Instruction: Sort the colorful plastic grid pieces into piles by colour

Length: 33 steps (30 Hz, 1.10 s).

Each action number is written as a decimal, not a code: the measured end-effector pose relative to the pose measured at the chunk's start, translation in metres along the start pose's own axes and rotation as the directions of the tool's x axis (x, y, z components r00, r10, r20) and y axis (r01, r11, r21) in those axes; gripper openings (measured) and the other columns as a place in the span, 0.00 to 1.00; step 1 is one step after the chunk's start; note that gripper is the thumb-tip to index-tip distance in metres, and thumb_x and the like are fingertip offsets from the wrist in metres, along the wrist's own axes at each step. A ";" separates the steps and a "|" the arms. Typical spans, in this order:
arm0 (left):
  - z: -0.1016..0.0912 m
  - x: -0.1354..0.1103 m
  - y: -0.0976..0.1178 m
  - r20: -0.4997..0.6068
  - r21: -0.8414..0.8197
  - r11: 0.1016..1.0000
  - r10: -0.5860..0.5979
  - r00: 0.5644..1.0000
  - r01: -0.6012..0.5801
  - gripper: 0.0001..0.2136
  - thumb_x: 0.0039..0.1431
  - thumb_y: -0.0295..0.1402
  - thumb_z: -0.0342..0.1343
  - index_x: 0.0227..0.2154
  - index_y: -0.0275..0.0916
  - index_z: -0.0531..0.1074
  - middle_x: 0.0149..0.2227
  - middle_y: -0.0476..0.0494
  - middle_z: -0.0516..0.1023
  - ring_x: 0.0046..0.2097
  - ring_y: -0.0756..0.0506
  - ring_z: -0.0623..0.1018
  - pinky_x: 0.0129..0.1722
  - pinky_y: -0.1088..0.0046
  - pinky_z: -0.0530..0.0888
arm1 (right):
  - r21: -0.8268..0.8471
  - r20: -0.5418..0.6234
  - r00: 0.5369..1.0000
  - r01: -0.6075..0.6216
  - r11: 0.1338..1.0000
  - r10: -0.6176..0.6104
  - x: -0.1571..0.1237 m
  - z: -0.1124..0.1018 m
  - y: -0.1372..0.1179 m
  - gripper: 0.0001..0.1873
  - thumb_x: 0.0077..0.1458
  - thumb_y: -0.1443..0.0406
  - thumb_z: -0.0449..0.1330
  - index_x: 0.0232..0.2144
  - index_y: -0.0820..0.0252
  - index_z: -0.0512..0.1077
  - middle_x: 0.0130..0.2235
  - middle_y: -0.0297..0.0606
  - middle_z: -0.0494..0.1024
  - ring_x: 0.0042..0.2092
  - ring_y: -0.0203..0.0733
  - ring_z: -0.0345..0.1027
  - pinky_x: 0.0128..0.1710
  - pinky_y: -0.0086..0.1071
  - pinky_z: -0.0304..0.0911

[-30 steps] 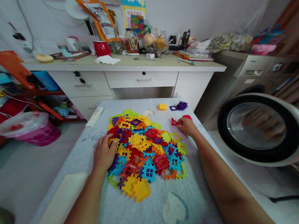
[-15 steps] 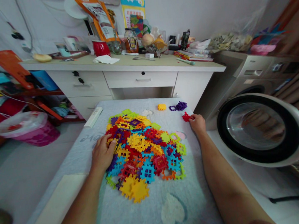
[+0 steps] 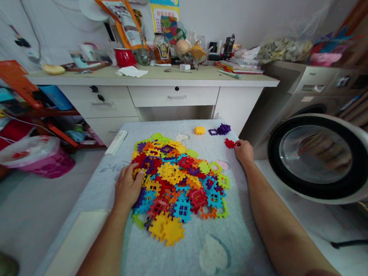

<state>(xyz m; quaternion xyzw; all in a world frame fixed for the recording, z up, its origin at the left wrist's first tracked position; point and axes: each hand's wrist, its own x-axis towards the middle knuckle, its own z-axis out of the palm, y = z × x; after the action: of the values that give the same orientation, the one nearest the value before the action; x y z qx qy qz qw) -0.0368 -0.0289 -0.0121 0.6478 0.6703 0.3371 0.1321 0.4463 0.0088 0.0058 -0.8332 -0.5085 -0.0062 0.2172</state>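
A loose heap of notched plastic building pieces in red, yellow, blue, green, orange and purple covers the middle of the cloth. At its left edge rests my left hand, fingers stretched over the pieces and gripping none that I can see. My right hand, at the table's far right, pinches the edge of a red building piece lying low at the cloth. Just beyond it sits a purple cluster of pieces, with a yellow stack to its left.
A grey-blue cloth covers the table. A white strip-shaped object lies at its far left corner. Behind stands a cluttered white cabinet. The washing machine's open round door juts out at right; a pink bin stands left.
The view has shifted very slightly. Both hands and the pieces stay essentially where they were, the right hand still on the red piece.
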 end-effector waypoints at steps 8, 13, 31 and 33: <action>-0.001 0.000 0.000 0.014 0.014 1.000 -0.018 1.000 0.018 0.23 0.62 0.47 0.45 0.54 0.41 0.69 0.57 0.36 0.71 0.61 0.37 0.69 0.63 0.54 0.65 | -0.001 0.014 1.000 0.014 1.000 -0.014 -0.006 -0.001 -0.009 0.29 0.54 0.54 0.62 0.54 0.65 0.72 0.49 0.51 0.75 0.49 0.50 0.71 0.47 0.36 0.64; -0.002 0.000 0.003 0.020 0.021 0.999 -0.027 0.999 0.027 0.23 0.63 0.47 0.44 0.54 0.41 0.69 0.58 0.36 0.70 0.61 0.37 0.69 0.62 0.53 0.65 | -0.053 0.022 0.999 -0.029 0.998 0.030 -0.007 0.003 -0.014 0.30 0.55 0.51 0.62 0.55 0.62 0.70 0.52 0.53 0.73 0.52 0.54 0.69 0.47 0.39 0.65; -0.001 -0.001 0.003 0.001 0.006 1.000 -0.009 1.000 0.009 0.22 0.62 0.45 0.46 0.53 0.40 0.70 0.57 0.36 0.72 0.60 0.37 0.70 0.63 0.54 0.65 | 0.263 -0.026 0.980 0.198 0.944 -0.198 -0.018 -0.014 -0.042 0.16 0.53 0.60 0.60 0.42 0.63 0.76 0.43 0.48 0.76 0.44 0.49 0.70 0.48 0.41 0.65; -0.002 -0.001 0.002 0.000 0.004 1.000 -0.009 1.000 0.009 0.22 0.62 0.44 0.46 0.53 0.40 0.70 0.57 0.36 0.72 0.60 0.38 0.70 0.63 0.54 0.65 | 0.384 0.137 0.908 0.320 0.866 -0.396 -0.030 -0.022 -0.056 0.12 0.53 0.62 0.60 0.39 0.61 0.77 0.40 0.43 0.79 0.41 0.46 0.72 0.45 0.39 0.67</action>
<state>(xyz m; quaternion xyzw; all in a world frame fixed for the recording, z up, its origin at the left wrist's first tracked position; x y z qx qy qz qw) -0.0357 -0.0303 -0.0097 0.6452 0.6736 0.3352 0.1325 0.3888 -0.0024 0.0386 -0.6667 -0.6678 0.1333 0.3029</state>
